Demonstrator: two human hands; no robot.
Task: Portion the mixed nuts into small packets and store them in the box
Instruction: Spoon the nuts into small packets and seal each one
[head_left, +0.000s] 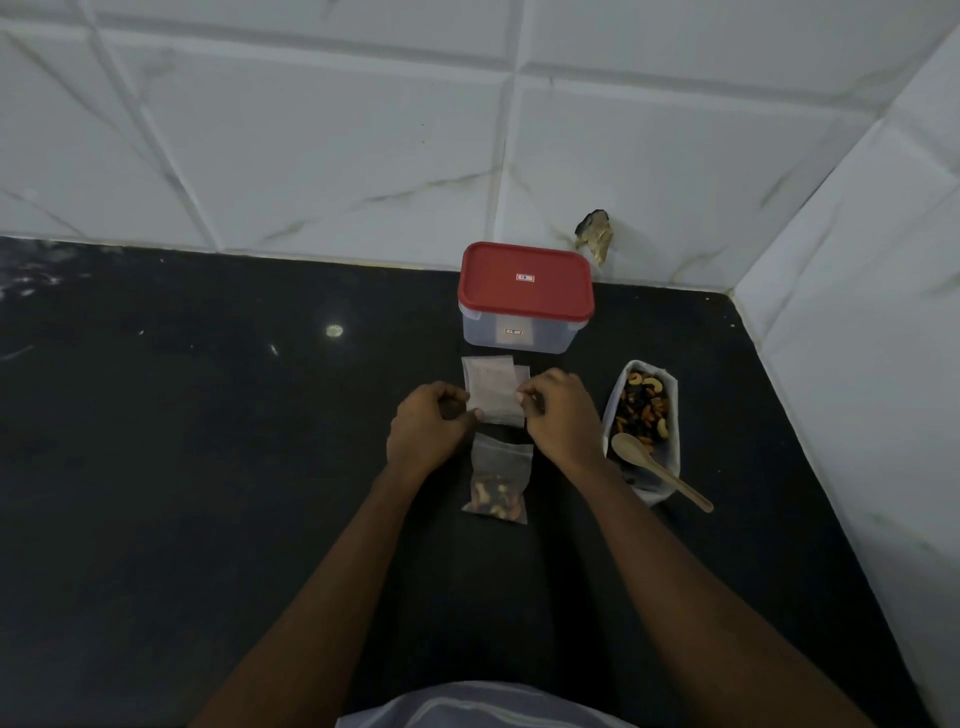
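An empty clear packet (496, 397) is held between both hands above the black counter. My left hand (428, 428) pinches its left lower corner and my right hand (558, 415) pinches its right edge. More empty packets (485, 366) lie flat just behind it. A filled packet of mixed nuts (498, 486) lies on the counter right below my hands. The clear box with a red lid (525, 296) stands closed behind the packets. To the right, a white tray of mixed nuts (644, 410) holds a wooden spoon (657, 470).
The black counter (208, 441) runs to a white tiled wall (311, 130) at the back and another at the right (883, 364). A chipped spot (595, 234) marks the back wall near the box. The spoon handle overhangs the tray's near right.
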